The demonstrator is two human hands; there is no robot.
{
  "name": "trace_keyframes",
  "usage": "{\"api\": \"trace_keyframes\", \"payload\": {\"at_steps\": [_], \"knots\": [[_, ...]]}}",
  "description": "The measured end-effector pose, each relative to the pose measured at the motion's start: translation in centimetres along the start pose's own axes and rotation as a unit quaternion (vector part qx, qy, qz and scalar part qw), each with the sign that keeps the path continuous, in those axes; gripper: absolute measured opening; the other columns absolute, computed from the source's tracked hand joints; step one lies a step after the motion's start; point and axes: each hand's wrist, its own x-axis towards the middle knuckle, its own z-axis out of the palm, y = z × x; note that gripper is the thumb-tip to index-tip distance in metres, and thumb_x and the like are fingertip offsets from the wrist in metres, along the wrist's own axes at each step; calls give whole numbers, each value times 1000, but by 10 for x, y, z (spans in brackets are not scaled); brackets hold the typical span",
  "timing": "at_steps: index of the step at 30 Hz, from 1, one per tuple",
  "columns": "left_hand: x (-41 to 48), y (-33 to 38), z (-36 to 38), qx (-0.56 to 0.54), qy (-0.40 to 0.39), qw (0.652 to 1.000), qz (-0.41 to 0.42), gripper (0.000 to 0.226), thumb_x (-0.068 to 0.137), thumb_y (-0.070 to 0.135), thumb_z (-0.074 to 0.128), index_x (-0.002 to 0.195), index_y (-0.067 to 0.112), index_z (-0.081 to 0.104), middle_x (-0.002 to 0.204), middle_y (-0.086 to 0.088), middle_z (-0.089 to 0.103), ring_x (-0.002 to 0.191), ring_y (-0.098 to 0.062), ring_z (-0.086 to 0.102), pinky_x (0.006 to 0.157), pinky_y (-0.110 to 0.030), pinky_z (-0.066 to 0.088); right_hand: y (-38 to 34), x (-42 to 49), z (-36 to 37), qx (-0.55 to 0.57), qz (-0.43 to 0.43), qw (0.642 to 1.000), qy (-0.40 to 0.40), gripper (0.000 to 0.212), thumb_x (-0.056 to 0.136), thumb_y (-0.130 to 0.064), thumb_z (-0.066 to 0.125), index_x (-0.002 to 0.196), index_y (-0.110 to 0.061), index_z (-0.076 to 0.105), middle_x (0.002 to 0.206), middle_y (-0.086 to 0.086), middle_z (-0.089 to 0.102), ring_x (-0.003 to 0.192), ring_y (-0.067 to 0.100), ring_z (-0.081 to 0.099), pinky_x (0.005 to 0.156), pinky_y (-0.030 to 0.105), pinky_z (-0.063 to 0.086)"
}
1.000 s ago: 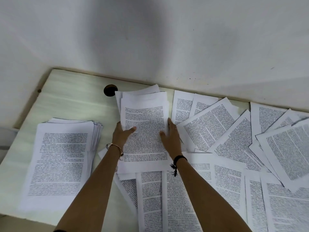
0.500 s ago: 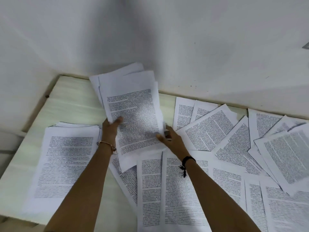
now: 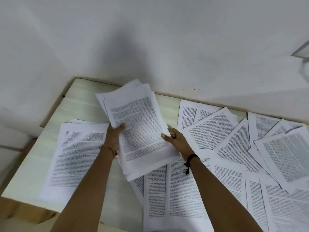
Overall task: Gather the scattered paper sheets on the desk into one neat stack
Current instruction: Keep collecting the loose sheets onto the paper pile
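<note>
A bundle of printed sheets (image 3: 138, 124) is lifted off the desk and tilted to the left. My left hand (image 3: 114, 136) grips its left edge, thumb on top. At the bundle's right edge my right hand (image 3: 175, 141) holds it with curled fingers. A thick stack of printed sheets (image 3: 76, 153) lies on the left of the desk, just left of my left wrist. Scattered sheets (image 3: 217, 131) overlap across the middle and right of the desk, several of them under my forearms.
The pale wooden desk (image 3: 80, 97) sits in a corner, with a white wall (image 3: 150, 39) along its back and left. Its left and front-left edges drop off. A grey object (image 3: 302, 52) pokes in at the top right.
Both hands have picked the bundle up from the desk and swung it leftward toward the stack. The view has shifted left too.
</note>
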Motion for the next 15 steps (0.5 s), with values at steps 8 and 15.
{"api": "trace_keyframes", "payload": {"at_steps": [8, 15], "knots": [[-36, -34, -25, -63, -88, 988, -111, 35, 94, 14, 53, 128, 12, 56, 119, -8, 65, 101, -22, 66, 75, -31, 58, 5, -18, 13, 7, -47, 989, 139, 50, 85, -61, 56, 123, -29, 58, 128, -6, 55, 116, 6, 52, 96, 27, 42], [-51, -76, -40, 60, 49, 994, -78, 33, 87, 10, 64, 118, 2, 56, 105, -12, 67, 99, -31, 65, 79, -37, 57, 20, -13, 28, -156, 99, 982, 38, 15, 89, -5, 58, 91, -9, 72, 105, 15, 69, 90, 17, 56, 88, 33, 48]]}}
